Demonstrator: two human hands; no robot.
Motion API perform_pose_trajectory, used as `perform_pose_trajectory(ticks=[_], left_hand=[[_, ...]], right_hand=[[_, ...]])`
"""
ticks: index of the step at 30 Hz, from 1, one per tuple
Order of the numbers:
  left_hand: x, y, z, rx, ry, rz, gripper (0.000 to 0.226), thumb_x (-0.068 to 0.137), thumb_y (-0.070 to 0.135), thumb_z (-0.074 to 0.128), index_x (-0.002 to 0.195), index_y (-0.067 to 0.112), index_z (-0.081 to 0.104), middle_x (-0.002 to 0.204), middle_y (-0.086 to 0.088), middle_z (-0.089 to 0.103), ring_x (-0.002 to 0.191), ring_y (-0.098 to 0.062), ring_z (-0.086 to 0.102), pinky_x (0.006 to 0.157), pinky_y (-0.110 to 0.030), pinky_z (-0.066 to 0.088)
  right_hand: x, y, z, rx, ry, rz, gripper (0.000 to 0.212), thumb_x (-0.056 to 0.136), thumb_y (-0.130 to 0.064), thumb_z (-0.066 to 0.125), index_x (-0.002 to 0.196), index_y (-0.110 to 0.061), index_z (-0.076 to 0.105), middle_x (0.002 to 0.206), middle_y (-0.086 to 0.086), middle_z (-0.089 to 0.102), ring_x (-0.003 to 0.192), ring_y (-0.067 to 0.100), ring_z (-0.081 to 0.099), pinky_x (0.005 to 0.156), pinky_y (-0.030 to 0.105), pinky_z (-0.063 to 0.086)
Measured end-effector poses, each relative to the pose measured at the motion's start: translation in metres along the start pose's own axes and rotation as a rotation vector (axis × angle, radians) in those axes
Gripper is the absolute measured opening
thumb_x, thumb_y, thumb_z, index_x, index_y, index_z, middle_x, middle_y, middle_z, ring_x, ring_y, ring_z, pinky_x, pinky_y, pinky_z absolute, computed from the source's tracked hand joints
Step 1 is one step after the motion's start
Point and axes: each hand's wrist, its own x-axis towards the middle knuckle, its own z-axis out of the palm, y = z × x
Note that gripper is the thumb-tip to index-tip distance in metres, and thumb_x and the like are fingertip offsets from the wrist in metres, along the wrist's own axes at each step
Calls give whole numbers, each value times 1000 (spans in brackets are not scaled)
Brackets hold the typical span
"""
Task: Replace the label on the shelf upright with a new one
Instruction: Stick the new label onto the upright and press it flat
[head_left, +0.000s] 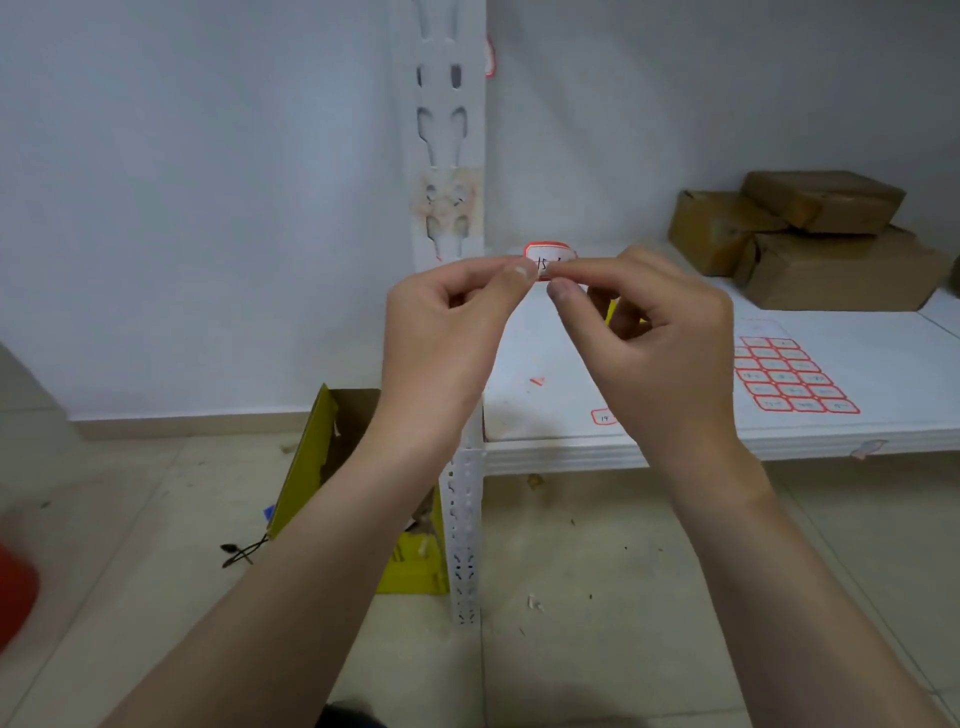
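Note:
A small white label with a red border and handwriting is held in front of me, just right of the white slotted shelf upright. My left hand pinches its left end and my right hand pinches its right end with thumb and forefinger. On the upright, a patch of torn paper and glue residue sits above and left of the label. A yellow object shows faintly behind my right fingers; I cannot tell what it is.
A sheet of red-bordered labels and one loose label lie on the white shelf board. Brown cardboard boxes are stacked at the back right. A yellow open box stands on the tiled floor, left of the upright.

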Motion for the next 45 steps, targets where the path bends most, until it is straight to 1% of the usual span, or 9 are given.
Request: perform_pose_trajectory(ticks=[4,8,12,19,24,28,33,37,45], left_hand=[[7,2,-12,17,9,81,12,94,26,72,85,32,79,96,-24,73,79,-35,67,70,-34,61],[11,3,-22,27,18,166,19,94,25,72,80,36,76,91,-30,67,70,-16,56,60,-16,50],[17,1,-28,27,34,207,19,95,22,72,82,34,77,84,-33,64,69,-19,54,60,-21,48],[25,-4,-33,41,94,241,19,96,21,71,87,37,75,92,-29,68,71,-14,57,62,-11,49],[30,-6,-37,58,98,242,12,96,24,71,96,35,77,93,-29,70,76,-37,64,64,-17,52],[36,-8,-42,75,123,267,14,95,27,73,91,40,76,87,-31,67,66,-27,57,61,-17,49],[39,-8,-43,84,172,309,14,93,29,74,85,39,77,68,-27,51,55,-11,40,51,-19,39],[41,-10,-42,86,188,316,6,93,31,76,95,31,81,54,1,41,49,-4,34,47,-11,34],[44,-10,-41,89,210,313,4,90,33,78,86,32,79,52,4,39,49,-4,35,47,-11,33]], right_hand=[[12,-12,12,159,78,169,6,91,-22,79,93,-21,74,72,2,67,57,18,55,52,27,43],[22,-18,25,331,45,320,8,89,-21,81,91,-24,73,71,7,65,58,34,55,50,32,42],[26,-18,30,365,-18,355,8,92,-19,78,86,-25,77,67,0,66,56,38,52,43,29,38],[30,-21,43,427,-19,408,5,90,-23,80,90,-27,77,67,-4,62,49,18,44,45,22,36],[31,-21,48,369,-19,402,11,90,-25,80,81,-31,77,68,-8,68,50,19,48,47,22,39],[34,-25,52,394,-24,412,12,89,-26,80,80,-32,77,64,-10,65,47,12,43,46,20,37],[39,-34,54,359,6,376,9,88,-28,81,80,-31,78,72,16,67,57,31,50,48,32,41],[40,-36,57,308,33,350,7,87,-30,82,81,-31,78,72,11,70,63,25,55,52,30,44],[38,-35,65,239,91,304,7,86,-31,83,82,-30,78,67,4,63,58,10,46,57,22,37]])
